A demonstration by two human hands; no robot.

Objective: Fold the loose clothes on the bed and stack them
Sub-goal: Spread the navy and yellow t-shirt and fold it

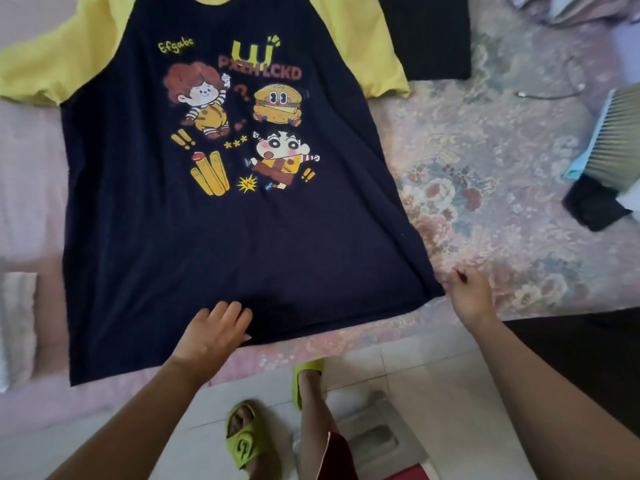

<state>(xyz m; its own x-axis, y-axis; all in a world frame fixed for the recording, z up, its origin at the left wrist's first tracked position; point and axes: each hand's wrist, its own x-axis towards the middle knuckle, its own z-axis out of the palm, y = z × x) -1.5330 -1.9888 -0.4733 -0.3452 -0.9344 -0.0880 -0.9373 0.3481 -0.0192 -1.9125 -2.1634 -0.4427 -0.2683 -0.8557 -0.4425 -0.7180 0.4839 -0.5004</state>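
- To my right on the bed lie a brush with pale bristles and a blue back (609, 140), a small black folded item (592, 207) just below it, and a thin cable (554, 93) further up.
- A black garment (429, 36) lies flat at the top, just beside the right yellow sleeve (367, 46); I cannot tell if the two overlap.
- At the left edge sits a pale folded cloth (19, 323), apart from the shirt.
- Nothing lies on top of the t-shirt (221, 237): it is spread face up in the middle of the bed, navy body, yellow raglan sleeves, cartoon print on the chest, its hem toward me and hanging slightly over the bed's edge.
- The bed wears a pink floral cover (502, 174), plainer pink on the left. Below it the floor is pale tile (408, 368), where I stand in green slippers (242, 441).
- My left hand (214, 332) lies flat on the hem near its middle, fingers spread and relaxed, pressing the cloth down, gripping nothing.
- My right hand (467, 292) reaches to the hem's right corner and its fingertips pinch the fabric there, wrist bent, forearm stretched out from the lower right.
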